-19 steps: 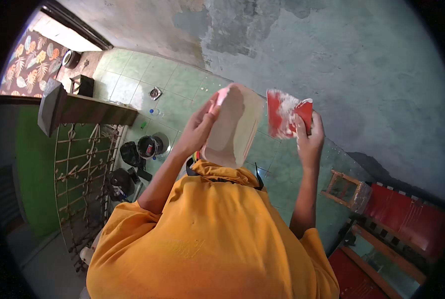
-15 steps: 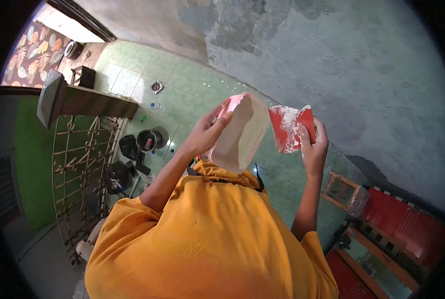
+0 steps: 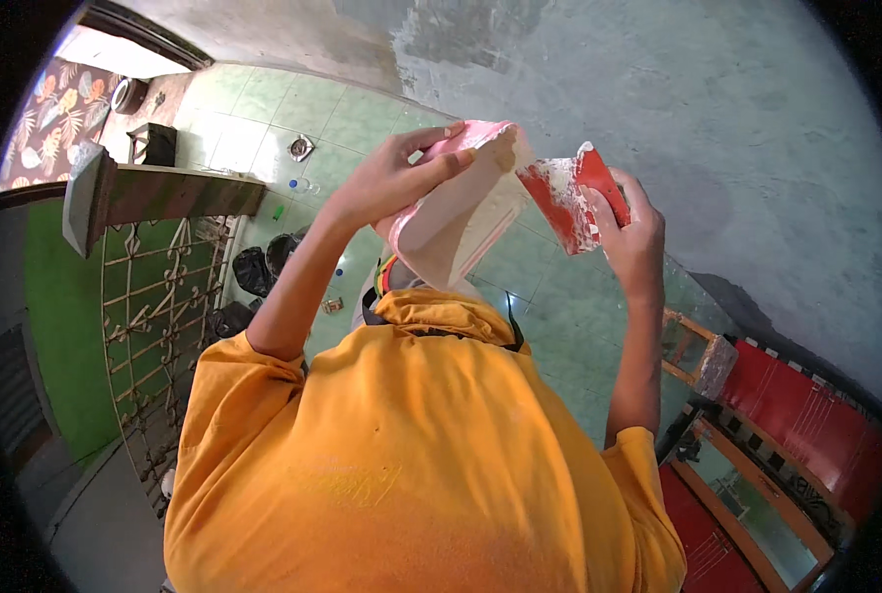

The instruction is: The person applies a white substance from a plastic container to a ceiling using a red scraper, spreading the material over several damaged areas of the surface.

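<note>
Evidently, the pink-rimmed tub (image 3: pixel 451 217) is held in front of the person's chest, tilted so that its pale inside shows, and it serves as the landmark here. At its left edge, the left hand (image 3: pixel 401 183) grasps the wall, thumb over the rim on the inner side and the other fingers around the outside.

Just to the right of the tub is a red scraper (image 3: pixel 551 201), its face smeared with white paste; one corner comes right up to the tub's edge, though whether they touch cannot be told. On the scraper's far side from the tub, the right hand (image 3: pixel 634 237) pinches it, thumb on the near face, the other fingers partly hidden behind.

Below the tub spreads the person's orange shirt (image 3: pixel 411 445). Left of the tub, on the green tiled floor (image 3: pixel 347 124), lie a clear bottle (image 3: pixel 305 186) and a black bag (image 3: pixel 252 272), with a metal grille (image 3: pixel 169 316) farther left. Beyond the tub, up and to the right, rises a patchy grey wall (image 3: pixel 717 128).
</note>
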Demonstrator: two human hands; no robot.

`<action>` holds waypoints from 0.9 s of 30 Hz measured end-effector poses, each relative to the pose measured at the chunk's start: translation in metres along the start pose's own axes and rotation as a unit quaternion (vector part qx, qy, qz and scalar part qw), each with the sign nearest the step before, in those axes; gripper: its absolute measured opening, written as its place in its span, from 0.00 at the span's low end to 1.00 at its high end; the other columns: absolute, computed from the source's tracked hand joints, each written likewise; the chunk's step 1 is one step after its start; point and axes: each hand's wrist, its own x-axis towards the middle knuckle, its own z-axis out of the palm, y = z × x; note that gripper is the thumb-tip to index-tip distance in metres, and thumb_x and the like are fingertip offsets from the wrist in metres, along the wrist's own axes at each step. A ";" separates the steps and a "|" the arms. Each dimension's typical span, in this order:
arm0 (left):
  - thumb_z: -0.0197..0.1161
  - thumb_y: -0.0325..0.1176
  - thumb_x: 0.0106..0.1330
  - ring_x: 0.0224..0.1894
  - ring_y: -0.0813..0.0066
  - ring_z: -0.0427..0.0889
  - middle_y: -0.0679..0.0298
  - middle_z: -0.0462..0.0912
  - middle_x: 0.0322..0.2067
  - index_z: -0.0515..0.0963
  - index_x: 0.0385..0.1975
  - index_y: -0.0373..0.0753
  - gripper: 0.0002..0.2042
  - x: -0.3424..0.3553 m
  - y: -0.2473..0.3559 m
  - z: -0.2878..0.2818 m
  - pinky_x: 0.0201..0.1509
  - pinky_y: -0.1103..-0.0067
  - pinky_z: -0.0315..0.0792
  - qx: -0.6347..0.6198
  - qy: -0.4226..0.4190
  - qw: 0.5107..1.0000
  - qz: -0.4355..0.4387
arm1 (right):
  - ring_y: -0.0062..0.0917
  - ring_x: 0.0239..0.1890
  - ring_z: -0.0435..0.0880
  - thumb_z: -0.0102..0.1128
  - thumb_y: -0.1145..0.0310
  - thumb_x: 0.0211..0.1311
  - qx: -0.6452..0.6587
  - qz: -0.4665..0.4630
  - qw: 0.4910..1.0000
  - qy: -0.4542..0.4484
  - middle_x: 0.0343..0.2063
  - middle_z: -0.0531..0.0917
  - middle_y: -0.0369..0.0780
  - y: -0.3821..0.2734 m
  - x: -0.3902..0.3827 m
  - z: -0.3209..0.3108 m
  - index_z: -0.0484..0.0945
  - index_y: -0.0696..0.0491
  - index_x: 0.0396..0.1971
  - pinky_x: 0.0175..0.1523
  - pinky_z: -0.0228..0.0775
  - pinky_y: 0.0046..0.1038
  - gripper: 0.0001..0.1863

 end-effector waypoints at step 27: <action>0.65 0.62 0.58 0.46 0.58 0.85 0.45 0.84 0.46 0.79 0.56 0.31 0.38 0.053 0.037 -0.025 0.51 0.70 0.77 0.190 -0.130 0.973 0.007 | 0.40 0.41 0.87 0.65 0.63 0.64 0.047 0.021 0.980 -0.194 0.38 0.86 0.50 0.033 0.034 0.011 0.80 0.58 0.50 0.46 0.76 0.34 0.19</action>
